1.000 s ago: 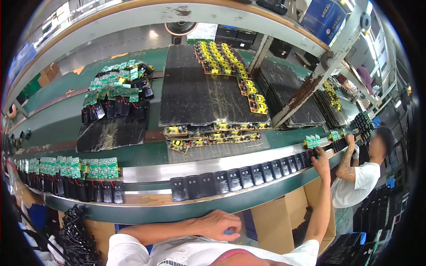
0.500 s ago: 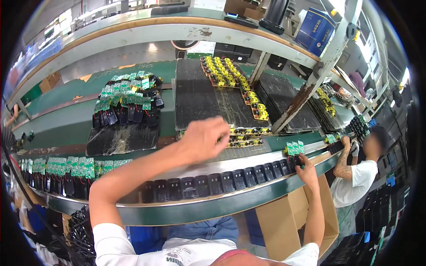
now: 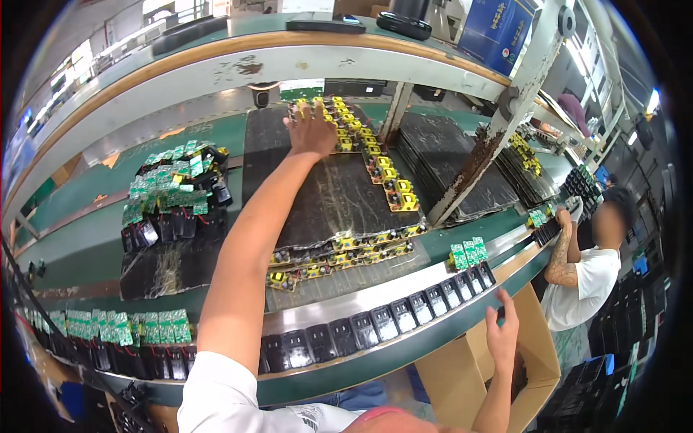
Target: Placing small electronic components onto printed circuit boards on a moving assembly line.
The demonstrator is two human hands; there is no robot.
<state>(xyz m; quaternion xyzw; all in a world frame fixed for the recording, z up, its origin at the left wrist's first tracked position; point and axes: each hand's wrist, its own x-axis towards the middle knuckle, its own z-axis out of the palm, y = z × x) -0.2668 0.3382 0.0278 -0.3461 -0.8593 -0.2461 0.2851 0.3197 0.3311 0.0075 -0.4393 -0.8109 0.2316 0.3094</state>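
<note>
At the far left, a row of green circuit boards [image 3: 115, 327] is laid along the bench, with wired black housings [image 3: 173, 362] set below them; these overlap too much to be counted. Behind them, one heap of green boards and black housings [image 3: 170, 180] is piled on one dark sheet [image 3: 162, 270], its pieces likewise uncountable. Next to the right, one stack of dark sheets [image 3: 271, 195] is seen, with two layers of parts visible along its front edge. Over its far end the one left hand [image 3: 312, 133] is extended, fingers spread above the yellow-component boards [image 3: 393, 184]; whether one is gripped cannot be told. These boards are gathered on the top sheet toward its right side, too tightly packed for a sure count. In front, about thirteen black cases [image 3: 364, 328] are lined up side by side on the rail, the leftmost partly hidden by the left arm. Three green boards [image 3: 469, 254] are stood just behind the right end of that row. Near that end the one right hand [image 3: 503, 328] is held open, thumb and fingers apart, above one cardboard carton [image 3: 462, 361]. At the far right, one co-worker [image 3: 585, 281] is seen beside the bench.
</note>
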